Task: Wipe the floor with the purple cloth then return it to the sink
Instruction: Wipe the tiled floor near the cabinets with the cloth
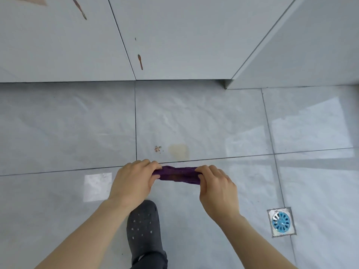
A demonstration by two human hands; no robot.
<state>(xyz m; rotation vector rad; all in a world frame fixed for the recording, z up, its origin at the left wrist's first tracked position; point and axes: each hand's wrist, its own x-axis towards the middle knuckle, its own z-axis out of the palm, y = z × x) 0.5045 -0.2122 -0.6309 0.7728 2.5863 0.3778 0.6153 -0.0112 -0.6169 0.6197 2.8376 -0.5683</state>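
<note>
Both hands pinch the ends of the purple cloth (177,174), left hand (134,183) and right hand (217,186), fingers closed on the bunched, soft fabric stretched between them. It hangs above the glossy grey tiled floor (194,117), near a yellowish stain (179,150) and reddish crumbs (157,148). A dark perforated clog (143,228) stands below, a round blue drain (281,222) to the right.

- Purple cloth (177,174) stretched between left hand (134,182) and right hand (217,186), each gripping one end, above the grey tiled floor (68,123).
- Yellowish stain (179,151) and reddish crumbs (157,149) lie on the floor just beyond the cloth.
- Dark perforated clog (143,230) stands below the left hand.
- Square metal floor drain (281,222) sits right of the right hand.
- White cabinet fronts (58,45) rise behind the floor.
</note>
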